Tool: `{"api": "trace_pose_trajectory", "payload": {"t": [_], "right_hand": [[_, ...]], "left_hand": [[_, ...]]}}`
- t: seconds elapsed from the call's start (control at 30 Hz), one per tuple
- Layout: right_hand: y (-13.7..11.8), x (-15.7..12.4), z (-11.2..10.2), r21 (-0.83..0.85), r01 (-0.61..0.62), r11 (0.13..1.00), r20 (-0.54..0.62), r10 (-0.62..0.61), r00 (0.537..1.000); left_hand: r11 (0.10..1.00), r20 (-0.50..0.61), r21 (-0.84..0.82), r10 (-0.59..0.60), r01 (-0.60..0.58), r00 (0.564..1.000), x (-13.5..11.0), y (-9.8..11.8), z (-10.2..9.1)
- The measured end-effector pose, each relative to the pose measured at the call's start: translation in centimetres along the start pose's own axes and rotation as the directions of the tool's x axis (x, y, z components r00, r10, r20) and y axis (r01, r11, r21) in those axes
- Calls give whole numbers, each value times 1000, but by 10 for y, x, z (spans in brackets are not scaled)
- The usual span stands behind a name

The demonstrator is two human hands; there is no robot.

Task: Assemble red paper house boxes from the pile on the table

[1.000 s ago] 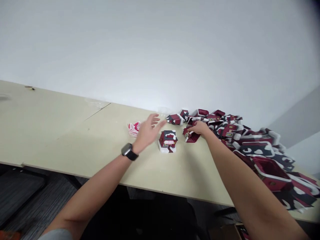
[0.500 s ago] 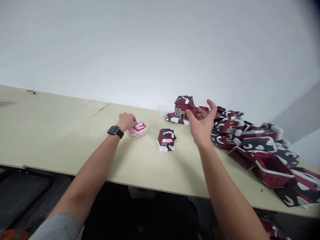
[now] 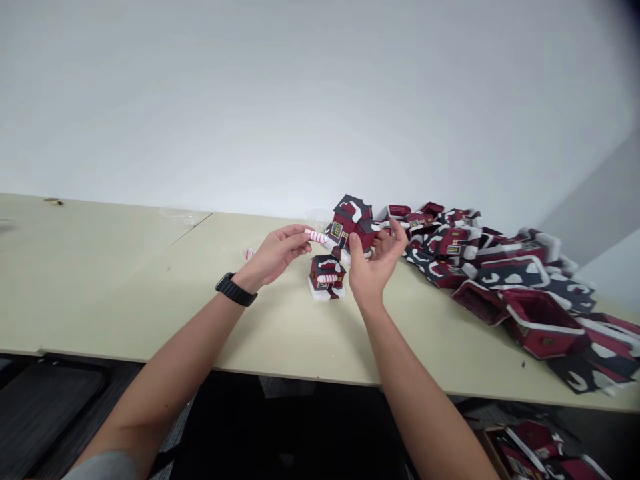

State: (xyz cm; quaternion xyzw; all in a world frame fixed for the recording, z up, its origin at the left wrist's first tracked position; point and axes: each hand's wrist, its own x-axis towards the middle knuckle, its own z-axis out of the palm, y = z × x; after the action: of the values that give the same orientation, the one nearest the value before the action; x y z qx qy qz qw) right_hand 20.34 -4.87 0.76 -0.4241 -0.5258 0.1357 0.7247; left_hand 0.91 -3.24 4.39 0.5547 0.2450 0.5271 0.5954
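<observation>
My right hand (image 3: 374,261) holds a small red and black paper house (image 3: 351,225) lifted above the table, fingers curled around its base. My left hand (image 3: 277,253), with a black watch on the wrist, pinches a red and white striped candy cane piece (image 3: 316,236) and holds it close to that house. Just below the two hands, a second small house (image 3: 326,277) stands on the beige table (image 3: 150,280).
A large pile of red, black and white paper house pieces (image 3: 505,280) spreads along the table's right side against the white wall. A small red and white piece (image 3: 249,253) lies behind my left hand. More pieces sit in a box (image 3: 530,450) on the floor.
My left hand took a candy cane piece from the pile at the left and brought it right. My right hand drew the lifted house toward it, above the standing house.
</observation>
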Motion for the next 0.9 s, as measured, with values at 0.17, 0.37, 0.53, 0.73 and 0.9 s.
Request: {"api": "trace_pose_trajectory", "payload": {"t": [0.17,0.37,0.53,0.73,0.9], "right_hand": [[-8,-14,7,-34,103,994,41,-102,994],[-7,-28,17,-1,-5,1000,139,5,990],[0,-31,18,-70,161,984,75,-156,985],[14,-27,21,-168,403,899,-4,-410,912],[14,-28,25,-125,405,906,-96,-417,904]], "left_hand": [[1000,-28,25,13,-12,1000,-5,-4,12],[1000,-129,-29,3,-7,992,-2,-12,12],[987,-192,-158,-73,42,979,1,-19,13],[974,-172,-214,-118,80,978,-2,-19,12],[975,-143,-218,-83,50,986,0,-21,6]]}}
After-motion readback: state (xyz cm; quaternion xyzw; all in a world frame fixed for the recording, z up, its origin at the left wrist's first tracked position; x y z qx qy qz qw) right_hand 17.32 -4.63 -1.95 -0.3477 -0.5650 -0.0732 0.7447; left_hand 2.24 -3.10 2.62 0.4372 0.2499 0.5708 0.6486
